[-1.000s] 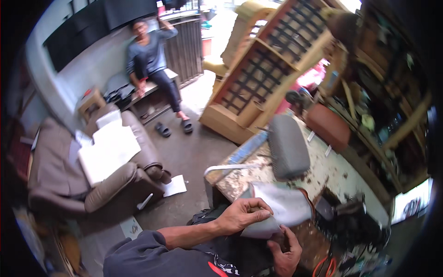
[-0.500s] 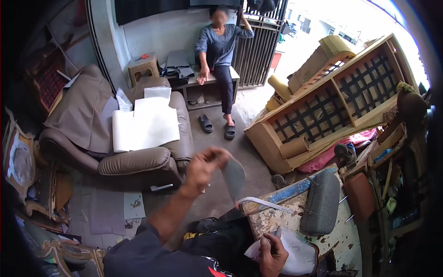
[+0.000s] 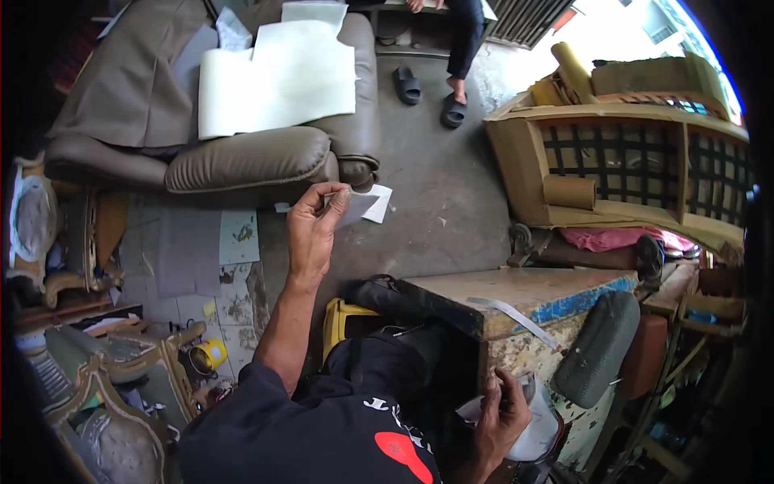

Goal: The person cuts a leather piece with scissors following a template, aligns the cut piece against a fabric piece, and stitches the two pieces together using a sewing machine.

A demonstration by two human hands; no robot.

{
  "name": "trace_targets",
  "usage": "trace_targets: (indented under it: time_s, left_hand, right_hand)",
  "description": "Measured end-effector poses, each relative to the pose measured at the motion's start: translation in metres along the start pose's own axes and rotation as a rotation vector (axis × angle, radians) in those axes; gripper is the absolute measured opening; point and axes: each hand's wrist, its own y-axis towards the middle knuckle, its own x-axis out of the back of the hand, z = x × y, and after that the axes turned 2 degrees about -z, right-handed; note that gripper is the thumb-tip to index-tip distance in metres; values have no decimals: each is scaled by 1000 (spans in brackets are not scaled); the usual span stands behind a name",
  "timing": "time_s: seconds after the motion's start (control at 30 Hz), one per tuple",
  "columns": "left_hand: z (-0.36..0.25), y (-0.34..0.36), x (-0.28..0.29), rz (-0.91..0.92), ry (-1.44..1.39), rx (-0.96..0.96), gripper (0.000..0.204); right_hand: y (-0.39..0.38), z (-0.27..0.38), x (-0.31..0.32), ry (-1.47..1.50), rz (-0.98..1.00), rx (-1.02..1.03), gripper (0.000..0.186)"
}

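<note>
My left hand [image 3: 310, 230] is raised in front of the armchair, thumb and fingers pinching a thin, flat grey piece [image 3: 357, 208] by its edge. A white piece [image 3: 379, 203] shows just behind it; whether the two are joined I cannot tell. My right hand [image 3: 504, 415] is low beside the worn workbench [image 3: 516, 284], its fingers curled toward the thumb. White sheet material [image 3: 538, 427] lies behind and beside that hand. What sits between those fingertips, if anything, is too small to make out. A narrow pale strip [image 3: 516, 315] hangs over the bench edge nearby.
A grey padded block [image 3: 598, 348] is at the bench's right. The brown armchair [image 3: 250, 161] carries white sheets [image 3: 282, 81]. A wooden sofa frame with black webbing [image 3: 613, 165] leans at right. A seated person's foot [image 3: 455, 90] is ahead; carved frames [image 3: 121, 403] stand left.
The view has tipped downward, so the armchair and seated person sit higher in it. My left hand has moved left, still pinching the grey piece. My right hand stays by the white material.
</note>
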Motion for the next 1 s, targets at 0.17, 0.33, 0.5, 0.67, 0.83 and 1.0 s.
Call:
trace_targets:
  time_s: [0.17, 0.33, 0.5, 0.67, 0.83, 1.0]
  left_hand:
    - [49, 1, 56, -69, 196, 149, 12]
    - [132, -25, 76, 90, 532, 366, 18]
    - [230, -56, 80, 424, 941, 404, 27]
    - [256, -69, 54, 602, 1115, 541, 27]
    - [249, -57, 58, 645, 1163, 466, 26]
    - [222, -32, 30, 600, 1191, 462, 34]
  right_hand:
    - [26, 40, -35, -202, 26, 291, 23]
    - [46, 53, -61, -332, 11, 527, 39]
    - [74, 44, -76, -463, 21, 512, 53]
    - [109, 2, -94, -745, -48, 591, 46]
    - [107, 9, -103, -661, -53, 585, 36]
    - [106, 3, -98, -627, -76, 591, 29]
